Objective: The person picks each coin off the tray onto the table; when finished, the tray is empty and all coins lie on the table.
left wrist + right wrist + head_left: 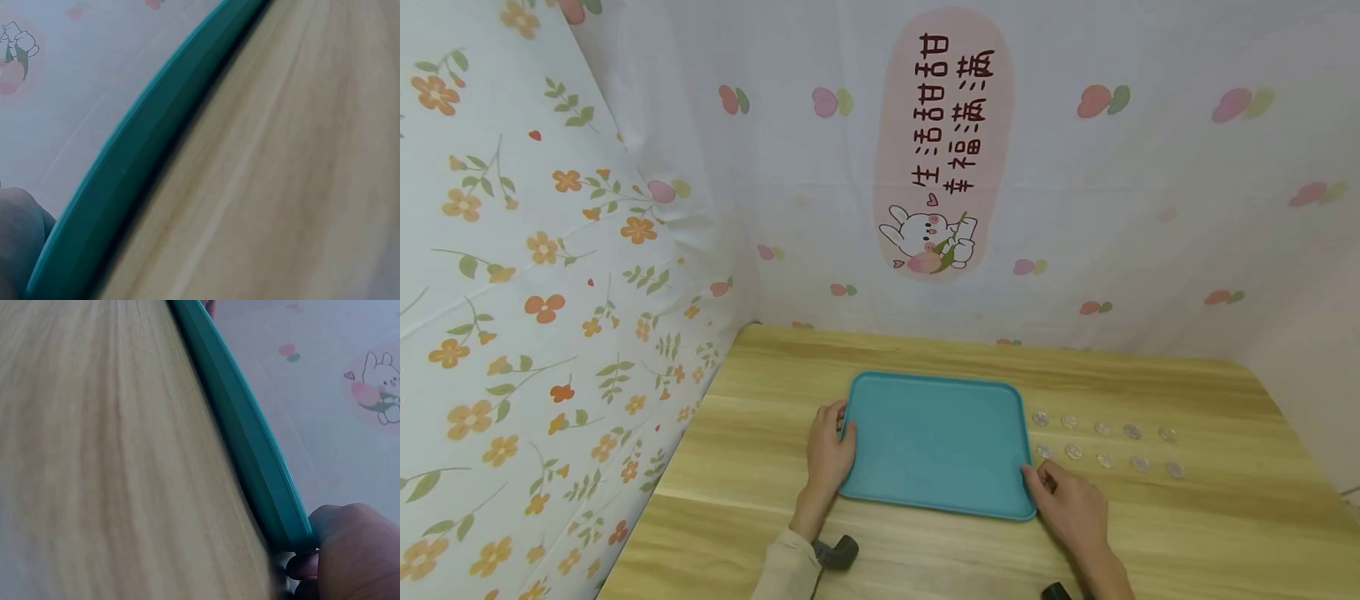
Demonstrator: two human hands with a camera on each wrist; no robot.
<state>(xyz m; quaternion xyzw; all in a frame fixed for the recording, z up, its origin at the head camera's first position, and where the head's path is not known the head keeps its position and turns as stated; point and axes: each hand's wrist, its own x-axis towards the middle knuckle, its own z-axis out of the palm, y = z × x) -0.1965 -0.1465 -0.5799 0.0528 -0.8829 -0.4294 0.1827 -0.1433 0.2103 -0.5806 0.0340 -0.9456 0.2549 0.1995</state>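
A blue-green rectangular tray (940, 442) with a low raised rim lies on the wooden table, nothing on it. My left hand (831, 450) grips its left side, thumb over the rim and fingers at the outer edge. At the right side, close to the near corner, my right hand (1071, 508) pinches the rim between thumb and curled fingers. In the right wrist view the fingertips (304, 565) show beneath the tray's corner. The left wrist view shows the tray's outer wall (137, 144) along the table, with a bit of thumb (22, 237).
Several small clear discs (1102, 428) lie in two rows on the table (1225, 533), just right of the tray. Floral cloth (535, 333) hangs at the left, and a printed white curtain (775, 167) stands behind the table. Dark wrist devices (838, 552) sit near both forearms.
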